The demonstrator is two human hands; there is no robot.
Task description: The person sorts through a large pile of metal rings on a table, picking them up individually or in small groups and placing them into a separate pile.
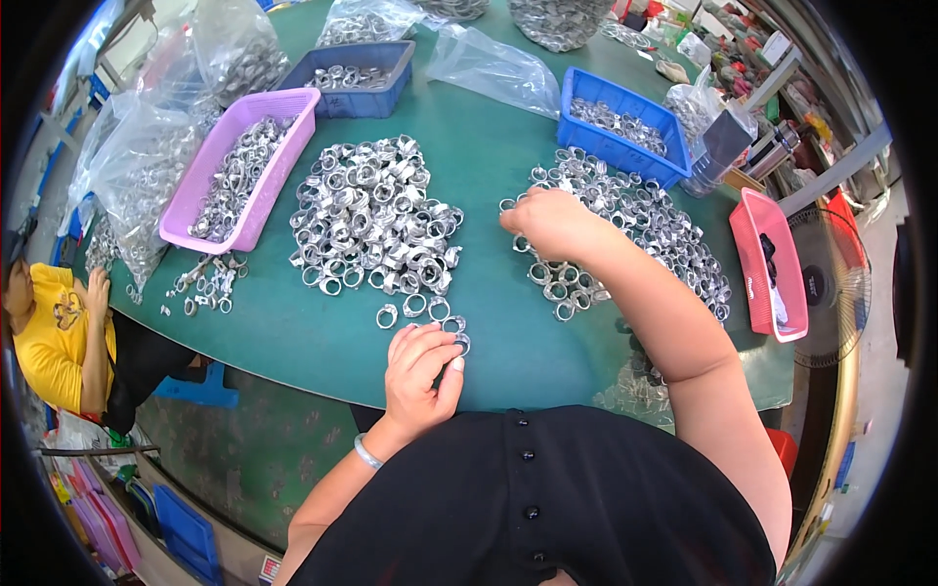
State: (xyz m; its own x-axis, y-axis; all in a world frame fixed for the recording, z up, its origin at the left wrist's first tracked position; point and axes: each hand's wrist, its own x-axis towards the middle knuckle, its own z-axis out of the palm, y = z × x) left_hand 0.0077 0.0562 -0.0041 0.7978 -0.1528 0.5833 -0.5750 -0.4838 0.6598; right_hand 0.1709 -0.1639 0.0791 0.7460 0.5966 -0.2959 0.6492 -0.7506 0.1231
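Small silver-grey metal rings, each with a raised lug, lie in two heaps on a green table. My left hand [418,379], with a bracelet at its wrist, is near the table's front edge. Its thumb and fingers close on a metal ring [463,344]. Several loose rings [414,306] lie just beyond those fingertips, in front of the left heap [366,215]. My right hand [557,225] reaches to the left edge of the right heap [655,234]. Its fingers are pinched at a ring [507,205], partly covered by the fingertips.
A purple basket [306,105] and blue bins [401,73] [674,171] hold more rings. Clear plastic bags [142,166] of parts stand at the left. At the right are a pink basket [796,283] and a fan [831,283]. A person in yellow [59,337] sits at the left.
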